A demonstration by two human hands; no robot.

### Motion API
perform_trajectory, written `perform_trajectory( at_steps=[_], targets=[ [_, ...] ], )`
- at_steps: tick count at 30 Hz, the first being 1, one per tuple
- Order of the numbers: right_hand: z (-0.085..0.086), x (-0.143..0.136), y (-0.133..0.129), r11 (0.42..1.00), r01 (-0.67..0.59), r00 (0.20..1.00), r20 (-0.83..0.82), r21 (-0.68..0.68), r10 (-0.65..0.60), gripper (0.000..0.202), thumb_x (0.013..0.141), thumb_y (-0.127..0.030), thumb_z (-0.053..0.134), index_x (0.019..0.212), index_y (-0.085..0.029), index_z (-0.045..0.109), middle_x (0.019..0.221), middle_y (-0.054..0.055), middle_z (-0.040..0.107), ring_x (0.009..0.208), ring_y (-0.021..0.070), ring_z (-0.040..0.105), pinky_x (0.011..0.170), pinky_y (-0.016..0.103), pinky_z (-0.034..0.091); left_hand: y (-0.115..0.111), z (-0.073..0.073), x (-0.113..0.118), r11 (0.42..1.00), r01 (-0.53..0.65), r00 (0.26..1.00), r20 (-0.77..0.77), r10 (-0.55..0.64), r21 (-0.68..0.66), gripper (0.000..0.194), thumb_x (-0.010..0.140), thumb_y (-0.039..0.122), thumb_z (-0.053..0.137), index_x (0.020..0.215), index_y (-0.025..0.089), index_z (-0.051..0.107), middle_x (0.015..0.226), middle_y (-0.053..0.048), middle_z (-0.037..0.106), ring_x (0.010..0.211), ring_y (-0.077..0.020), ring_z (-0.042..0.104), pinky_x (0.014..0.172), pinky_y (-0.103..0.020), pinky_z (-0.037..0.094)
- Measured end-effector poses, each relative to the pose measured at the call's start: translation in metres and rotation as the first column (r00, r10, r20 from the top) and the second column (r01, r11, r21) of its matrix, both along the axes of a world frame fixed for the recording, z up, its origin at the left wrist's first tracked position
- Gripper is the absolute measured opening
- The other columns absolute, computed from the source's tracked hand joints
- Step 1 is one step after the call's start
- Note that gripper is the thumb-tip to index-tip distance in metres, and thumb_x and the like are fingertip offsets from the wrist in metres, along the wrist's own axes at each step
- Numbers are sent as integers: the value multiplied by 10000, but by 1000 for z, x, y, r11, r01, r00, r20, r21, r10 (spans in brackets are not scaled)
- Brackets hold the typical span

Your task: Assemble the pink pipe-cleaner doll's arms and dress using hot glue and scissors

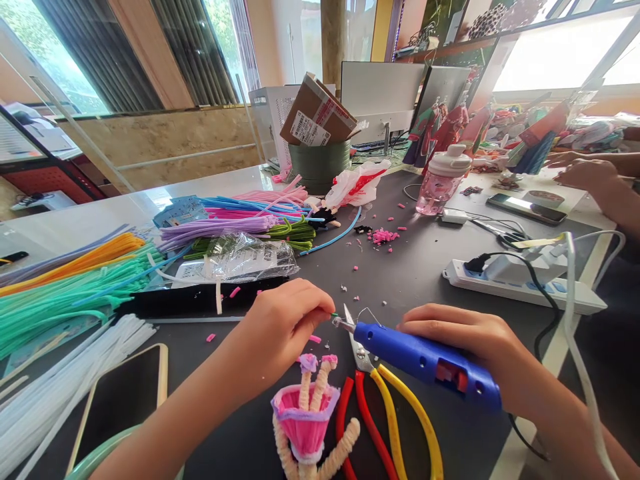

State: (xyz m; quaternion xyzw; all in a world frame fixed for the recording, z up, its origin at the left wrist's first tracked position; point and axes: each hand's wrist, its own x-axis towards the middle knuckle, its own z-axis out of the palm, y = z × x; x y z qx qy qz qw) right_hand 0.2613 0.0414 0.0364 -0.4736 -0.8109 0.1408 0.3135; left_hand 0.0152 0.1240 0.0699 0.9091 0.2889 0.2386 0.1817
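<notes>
My right hand (463,337) is closed around a blue glue gun (415,360), whose metal nozzle points left. Close to that nozzle, my left hand (285,327) pinches a tiny green piece (335,314); most of it is hidden by my fingers. Below my hands lies a pipe-cleaner doll (306,423), its pink skirt edged in lilac and its beige legs pointing away from me. Beside it, partly under the glue gun, are red-handled pliers (367,417) and a yellow-handled cutting tool (415,407).
Bundles of coloured pipe cleaners (75,287) spread across the left, near a phone (123,400). Pink clippings (383,236) dot the dark table. At right are a power strip (530,287) with trailing cables, a pink bottle (440,187) and another person's hands (585,173).
</notes>
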Motion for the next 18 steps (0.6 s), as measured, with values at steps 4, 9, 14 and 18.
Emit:
perform_trajectory(
  at_steps=[4,9,14,18],
  targets=[
    [-1,1,0,1000,4,999,-40,-23,-5,204,898,-331,476,907,-241,658,900,57,689,755,176,662,660,244,512,1,-1,0,1000,-7,1000,-12,7,-20,161,853,69,485,828,158,616,812,10,637,736,-87,588,677,-170,429],
    [-4,4,1,999,-10,996,-94,-36,6,169,876,-309,511,929,-241,656,898,69,687,762,193,657,659,266,513,0,-1,0,998,-23,1000,-13,22,-53,159,853,84,483,825,166,617,805,6,644,723,-106,591,661,-201,443],
    [-4,5,1,999,-25,984,-176,-48,16,170,871,-340,530,911,-231,655,891,69,682,758,192,654,657,250,503,-1,2,0,994,-53,999,8,54,-99,146,852,114,492,816,176,620,785,7,661,709,-120,600,651,-219,456],
    [-3,7,2,997,-20,984,-179,-72,7,181,850,-374,565,896,-221,649,878,67,677,737,192,647,646,253,501,-3,3,2,984,-85,995,32,91,-158,135,841,127,513,794,176,631,755,14,671,691,-120,602,622,-212,452]
  ],
)
